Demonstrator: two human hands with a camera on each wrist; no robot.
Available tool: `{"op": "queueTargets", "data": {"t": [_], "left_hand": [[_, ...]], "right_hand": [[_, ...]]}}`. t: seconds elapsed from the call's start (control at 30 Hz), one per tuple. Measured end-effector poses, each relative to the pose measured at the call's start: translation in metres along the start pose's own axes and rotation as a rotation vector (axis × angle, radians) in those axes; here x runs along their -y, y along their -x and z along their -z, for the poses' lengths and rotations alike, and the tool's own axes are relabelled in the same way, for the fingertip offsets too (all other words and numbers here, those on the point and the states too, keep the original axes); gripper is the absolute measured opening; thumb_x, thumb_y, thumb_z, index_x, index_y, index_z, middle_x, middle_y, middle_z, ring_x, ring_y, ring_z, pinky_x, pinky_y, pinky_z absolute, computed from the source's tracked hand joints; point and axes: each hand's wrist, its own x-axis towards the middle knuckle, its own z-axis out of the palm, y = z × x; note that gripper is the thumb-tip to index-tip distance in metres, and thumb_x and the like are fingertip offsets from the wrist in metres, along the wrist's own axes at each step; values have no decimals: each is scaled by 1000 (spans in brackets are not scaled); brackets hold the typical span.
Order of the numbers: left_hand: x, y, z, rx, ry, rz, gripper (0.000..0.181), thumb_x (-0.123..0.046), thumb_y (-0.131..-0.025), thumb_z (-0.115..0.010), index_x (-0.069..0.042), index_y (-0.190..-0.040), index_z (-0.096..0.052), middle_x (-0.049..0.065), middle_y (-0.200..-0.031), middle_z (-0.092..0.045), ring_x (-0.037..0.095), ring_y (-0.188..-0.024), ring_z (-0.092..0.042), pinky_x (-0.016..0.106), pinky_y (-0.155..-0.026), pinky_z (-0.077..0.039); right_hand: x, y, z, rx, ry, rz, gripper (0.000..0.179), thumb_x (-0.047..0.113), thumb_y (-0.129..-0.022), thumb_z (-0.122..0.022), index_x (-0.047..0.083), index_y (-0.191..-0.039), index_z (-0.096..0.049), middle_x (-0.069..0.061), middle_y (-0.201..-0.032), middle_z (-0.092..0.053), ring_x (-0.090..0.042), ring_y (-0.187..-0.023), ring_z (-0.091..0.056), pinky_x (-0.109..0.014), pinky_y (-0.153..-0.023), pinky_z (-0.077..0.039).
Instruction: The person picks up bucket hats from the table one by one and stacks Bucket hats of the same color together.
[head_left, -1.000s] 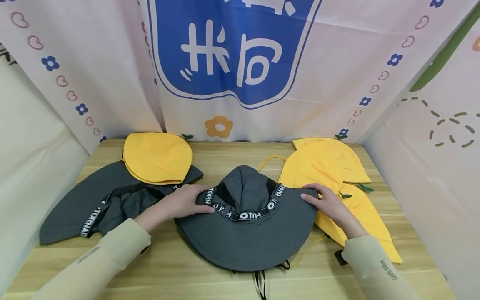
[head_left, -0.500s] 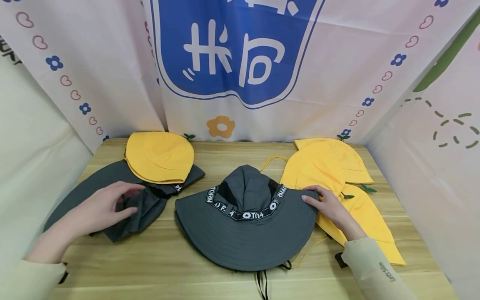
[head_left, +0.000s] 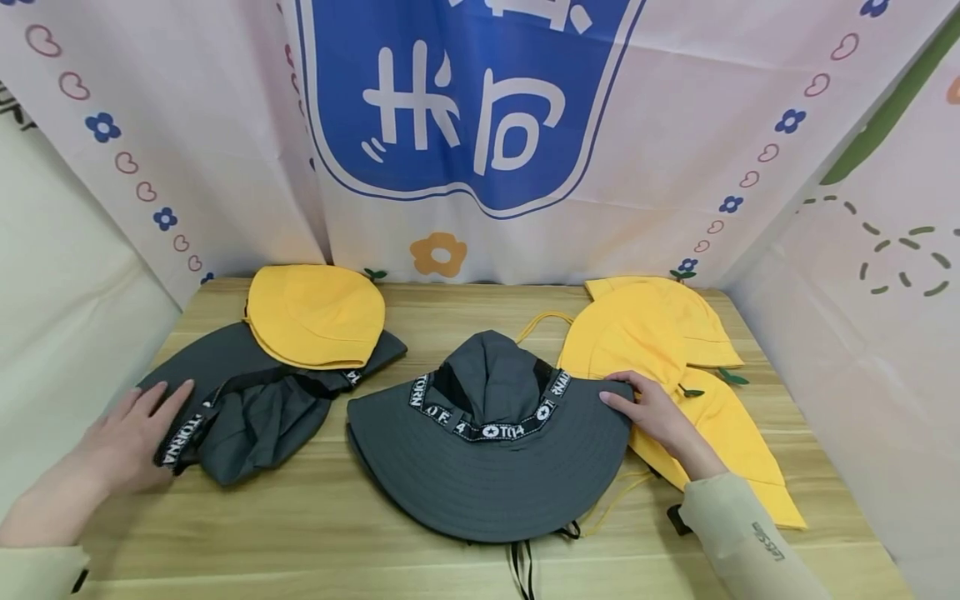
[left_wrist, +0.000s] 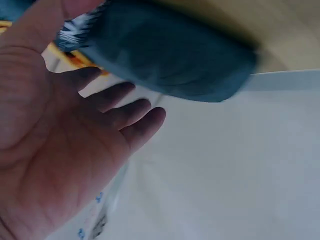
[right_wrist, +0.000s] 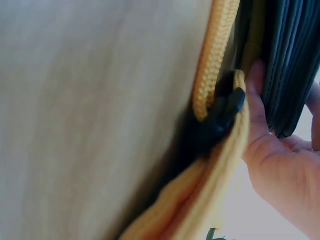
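A dark grey wide-brimmed hat (head_left: 487, 475) with a lettered black band lies at the middle of the table. My right hand (head_left: 656, 417) pinches its brim at the right corner; the right wrist view has the layered brim (right_wrist: 287, 65) between thumb and fingers. At the left lies a second dark grey hat (head_left: 262, 429), its crown crumpled toward the front. My left hand (head_left: 131, 442) is at that hat's left end with fingers spread, overlapping the brim. In the left wrist view, the palm and extended fingers (left_wrist: 142, 130) show beside the grey cloth (left_wrist: 175, 55).
A folded yellow hat (head_left: 315, 317) rests on the left grey hat. Several overlapping yellow hats (head_left: 645, 329) lie at the right, partly under the middle hat's brim, with a yellow cord (head_left: 543, 317). A printed cloth (head_left: 517, 237) hangs behind the wooden table (head_left: 315, 542).
My left hand has let go of the middle hat's left brim and moved left, over the crumpled grey hat, to its far left end. My right hand keeps its grip on the middle hat.
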Motion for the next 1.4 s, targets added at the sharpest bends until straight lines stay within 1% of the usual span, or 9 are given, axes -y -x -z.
{"op": "queueTargets", "data": {"t": [0.17, 0.3, 0.5, 0.7, 0.8, 0.9, 1.0, 1.03, 1.4], "left_hand": [[18, -2, -10, -5, -2, -31, 111, -3, -69, -82, 8, -154, -12, 46, -138, -32, 65, -118, -41, 71, -91, -42], [26, -1, -17, -101, -61, -66, 99, -2, -71, -80, 10, -151, -22, 42, -135, -43, 61, -112, -50, 67, -91, -45], [25, 1, -12, -450, -71, -185, 79, 10, -61, -83, 4, -132, -49, 35, -106, -65, 50, -81, -64, 59, -69, -52], [8, 0, 28, -686, 31, -163, 26, 4, -93, -61, 4, -119, -57, 31, -92, -68, 43, -67, -63, 56, -61, -47], [-5, 4, 53, -702, 47, -125, 21, 3, -94, -61, 4, -115, -62, 31, -94, -70, 47, -74, -66, 55, -64, -47], [-13, 5, 72, -733, 89, -166, 16, -5, -97, -62, 3, -110, -66, 29, -94, -71, -2, -87, -70, 31, -65, -52], [-18, 6, 88, -743, 137, -205, 18, -13, -96, -65, 3, -104, -69, 29, -89, -72, -37, -91, -35, 9, -57, -41], [-19, 6, 93, -745, 152, -216, 21, -16, -95, -66, 4, -103, -70, 30, -87, -72, -40, -91, -24, 6, -55, -36], [-41, 4, 130, -648, 176, -114, 23, -12, -91, -73, 2, -108, -71, 29, -86, -70, -19, -57, -37, 11, -46, -31]], "right_hand": [[0, -1, -2, 0, 17, 3, 47, 34, -101, -61, 2, -135, -54, -22, -134, -58, -35, -123, -55, -45, -101, -46], [1, -1, -2, -4, 31, 12, 47, 33, -101, -60, 1, -135, -55, -22, -134, -59, -36, -124, -54, -48, -103, -45], [1, -1, 0, 0, 34, 14, 47, 33, -101, -60, 1, -134, -54, -23, -133, -59, -35, -121, -55, -46, -101, -46], [1, -1, 1, 3, 33, 18, 46, 32, -101, -60, 0, -134, -55, -22, -131, -60, -32, -118, -57, -41, -98, -47], [2, 0, 1, 6, 27, 18, 46, 32, -101, -60, 0, -134, -55, -22, -131, -60, -32, -118, -57, -40, -97, -47], [3, 0, 0, 12, 13, 19, 47, 32, -101, -60, -1, -135, -54, -23, -132, -59, -33, -119, -57, -41, -97, -48], [2, 0, 0, 10, 16, 20, 47, 31, -101, -60, -1, -135, -54, -23, -132, -59, -33, -119, -56, -42, -98, -47], [3, 0, -1, 9, 17, 21, 47, 32, -101, -60, 0, -135, -54, -23, -132, -59, -33, -119, -56, -42, -98, -47], [7, 1, -1, 11, 15, 26, 47, 31, -101, -60, -1, -135, -54, -23, -133, -59, -34, -120, -56, -44, -99, -47]]}}
